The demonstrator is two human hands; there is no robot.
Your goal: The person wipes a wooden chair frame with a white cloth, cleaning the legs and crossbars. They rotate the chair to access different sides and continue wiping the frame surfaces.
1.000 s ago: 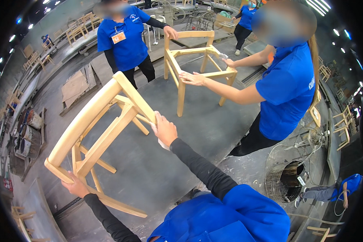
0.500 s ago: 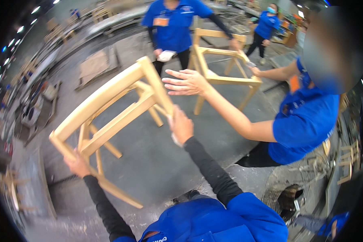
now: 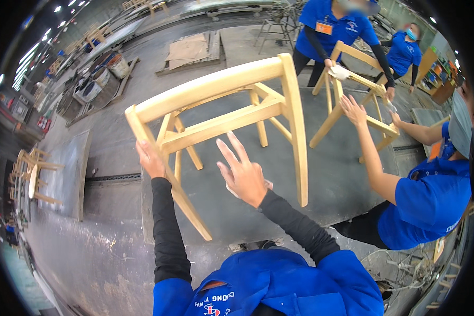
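A bare light-wood chair frame (image 3: 210, 84) stands on a dark grey tabletop (image 3: 237, 184), its curved top rail and rear legs towards me. My left hand (image 3: 151, 159) is closed around the left rear post. In front of the lower back rail, apart from the wood, is my right hand (image 3: 247, 178). Its thumb and two fingers are stretched out, while the others look curled. Something pale shows at the edges of its palm, mostly hidden by the hand.
At the right, one co-worker (image 3: 432, 174) has hands at a second chair frame (image 3: 329, 121). Another person (image 3: 332, 31) behind it holds a white cloth (image 3: 339, 72). Barrels (image 3: 97, 87) stand at the left rear, near a pallet with brown sheets (image 3: 188, 50). More chairs (image 3: 34, 176) are far left.
My right hand has come off the chair's right post. The chair frame appears farther right and turned. The co-worker's hand beside it has moved away to the second chair.
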